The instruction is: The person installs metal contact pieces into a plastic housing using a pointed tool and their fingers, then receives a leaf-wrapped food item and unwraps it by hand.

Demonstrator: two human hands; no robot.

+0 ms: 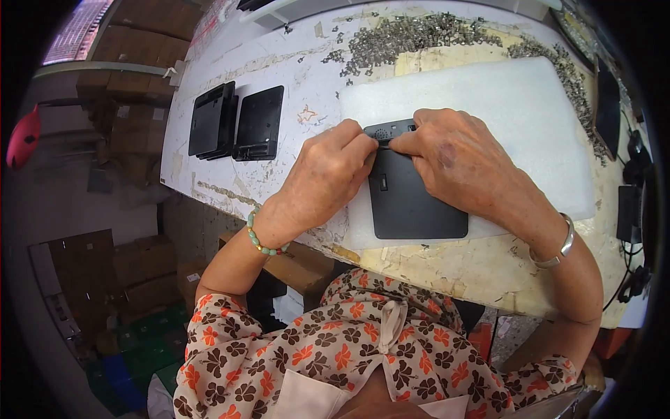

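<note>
A flat black plastic panel [417,202] lies on a white foam sheet [551,140] in front of me. Near its far edge it has a round speaker grille, and a small slot shows on its left side. My left hand [328,167] is closed, its fingertips pinched together at the panel's far left edge beside the grille. Bent over the far part of the panel, my right hand [453,150] presses its index finger close to the left fingertips. Between the fingertips is a small dark part that I cannot make out.
Left of my hands, a stack of black plastic casings [211,122] stands beside another black casing [258,124]. Many small metal pieces [412,42] are heaped along the table's far side. Cables and a black adapter [629,213] hang at the right edge. Cardboard boxes [136,133] fill the left background.
</note>
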